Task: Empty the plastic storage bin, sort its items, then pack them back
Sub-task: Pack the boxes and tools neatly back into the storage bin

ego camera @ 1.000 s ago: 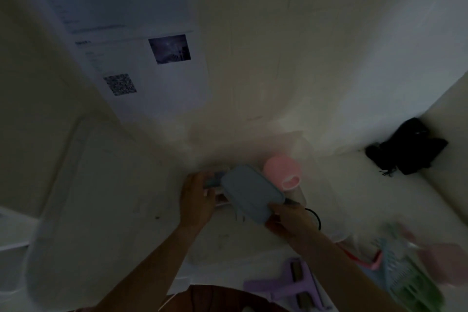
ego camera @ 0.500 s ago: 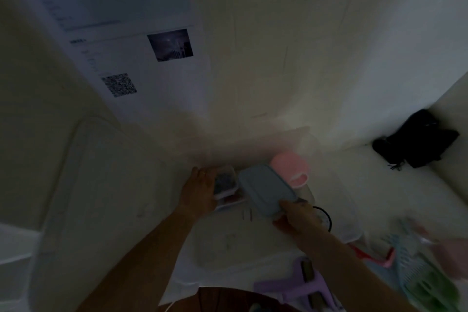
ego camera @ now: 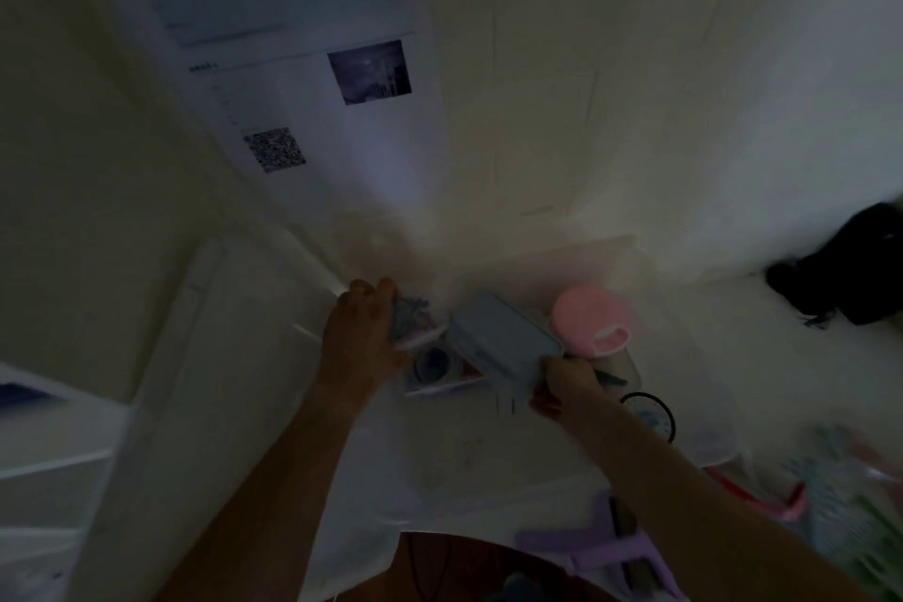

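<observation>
Both bare forearms reach forward from the bottom of the view, the left from lower left, the right from lower right. The left hand (ego camera: 361, 337) is seen from the back, fingers curled forward and gripping something small. The right hand (ego camera: 569, 389) sits lower and to the right, its fingers curled in a pinch.

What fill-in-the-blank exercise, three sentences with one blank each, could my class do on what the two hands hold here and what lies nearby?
1. The right hand grips the near end of a flat grey-blue ____.
2. The round item just right of the case is ____ in colour.
3. The small clear packet is held by the ____ hand.

Missing words: case; pink; left
</observation>
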Available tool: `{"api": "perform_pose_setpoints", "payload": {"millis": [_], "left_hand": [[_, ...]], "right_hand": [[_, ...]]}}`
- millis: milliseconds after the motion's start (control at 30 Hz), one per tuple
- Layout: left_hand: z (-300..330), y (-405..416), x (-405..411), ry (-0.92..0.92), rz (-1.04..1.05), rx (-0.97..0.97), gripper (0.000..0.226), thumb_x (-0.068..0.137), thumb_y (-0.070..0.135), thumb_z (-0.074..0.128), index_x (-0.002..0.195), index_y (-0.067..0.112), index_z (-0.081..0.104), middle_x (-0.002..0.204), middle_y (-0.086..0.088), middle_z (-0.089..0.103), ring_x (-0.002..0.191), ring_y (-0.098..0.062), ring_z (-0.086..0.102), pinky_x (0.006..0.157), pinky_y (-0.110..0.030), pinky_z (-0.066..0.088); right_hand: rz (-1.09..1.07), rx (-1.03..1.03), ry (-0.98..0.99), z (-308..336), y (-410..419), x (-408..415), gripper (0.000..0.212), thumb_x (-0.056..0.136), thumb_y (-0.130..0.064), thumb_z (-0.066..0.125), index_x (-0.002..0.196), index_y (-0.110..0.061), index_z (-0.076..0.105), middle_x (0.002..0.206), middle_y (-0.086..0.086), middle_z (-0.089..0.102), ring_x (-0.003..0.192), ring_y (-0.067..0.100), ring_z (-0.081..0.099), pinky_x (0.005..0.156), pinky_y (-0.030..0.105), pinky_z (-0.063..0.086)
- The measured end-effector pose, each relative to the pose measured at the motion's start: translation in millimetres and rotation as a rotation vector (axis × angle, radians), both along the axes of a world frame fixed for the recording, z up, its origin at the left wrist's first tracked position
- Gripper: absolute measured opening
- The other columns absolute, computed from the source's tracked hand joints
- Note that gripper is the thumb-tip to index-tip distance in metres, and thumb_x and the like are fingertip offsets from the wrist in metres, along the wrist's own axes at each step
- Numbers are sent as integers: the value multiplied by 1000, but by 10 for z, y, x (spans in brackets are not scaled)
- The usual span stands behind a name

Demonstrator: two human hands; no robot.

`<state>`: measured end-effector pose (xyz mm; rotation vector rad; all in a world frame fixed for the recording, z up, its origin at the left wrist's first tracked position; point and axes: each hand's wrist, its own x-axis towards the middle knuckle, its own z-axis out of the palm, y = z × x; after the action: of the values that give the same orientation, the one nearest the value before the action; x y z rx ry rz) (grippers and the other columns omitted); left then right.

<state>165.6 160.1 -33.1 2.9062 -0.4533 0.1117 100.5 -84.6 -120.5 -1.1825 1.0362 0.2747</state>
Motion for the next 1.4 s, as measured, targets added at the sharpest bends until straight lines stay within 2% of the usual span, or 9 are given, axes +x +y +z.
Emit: {"api": "perform_pose_setpoints", "payload": {"millis": [167,400,533,633,733,867,1000,1200,1400], "left_hand": [[-48,7,20,-14,24,-46,73,46,22,85,110,17,51,108,-11,50,95,-33,56,81,-37,49],[-128,1,78,47,-12,-104,75,45,17,89,110,17,51,111,-8,49,95,-32,59,76,-36,51],[-146,-13,72,100,-10,-110,80,41,19,91,111,16,52,110,-8,49,95,-31,59,78,-33,49],[-155,-5,78,99,-24,-127,79,42,20,91,111,15,53,110,-8,50,95,-31,59,77,-33,49],[-148,-44,93,138,-71,-215,75,44,24,90,110,19,54,109,-3,51,93,-27,62,75,-32,51],[-168,-266,90,287,-271,-287,75,44,33,82,110,35,47,113,4,52,98,-17,62,81,-31,54],[-270,-547,-9,296,-415,-233,73,53,26,84,116,31,47,117,10,46,95,-3,55,73,-2,37],[-474,-828,-84,99,-376,-198,83,71,25,78,144,18,39,152,-10,36,141,-25,34,112,-33,36],[-481,-681,-167,107,-123,1,59,78,26,63,134,16,51,132,-11,52,117,-33,55,91,-41,48]], "right_hand": [[7,-24,-36,-162,34,137,21,97,-18,47,116,-16,55,104,12,59,88,30,57,58,29,44],[209,-79,-280,-20,292,392,15,93,-3,54,95,0,68,84,9,66,68,11,63,48,17,49],[332,9,-336,-346,365,445,44,70,-23,75,102,7,72,105,28,71,95,42,70,78,53,59],[285,17,-374,144,394,268,19,90,-1,58,101,6,72,101,21,73,82,26,73,67,33,60],[159,-64,-413,288,336,123,25,94,-6,56,78,-14,74,65,-7,73,57,2,65,53,19,48],[111,-55,-389,321,241,-49,26,88,-40,69,76,-17,66,67,0,63,62,14,58,55,24,41],[66,-17,-326,281,92,-154,17,83,-26,77,77,-11,71,74,10,65,66,20,58,51,25,45],[-266,155,-260,170,89,-202,19,84,-10,74,100,-5,64,85,10,66,71,21,61,73,42,57],[-436,269,-211,-10,248,-54,27,85,1,70,109,-1,60,78,13,57,60,20,51,49,26,46]]}}
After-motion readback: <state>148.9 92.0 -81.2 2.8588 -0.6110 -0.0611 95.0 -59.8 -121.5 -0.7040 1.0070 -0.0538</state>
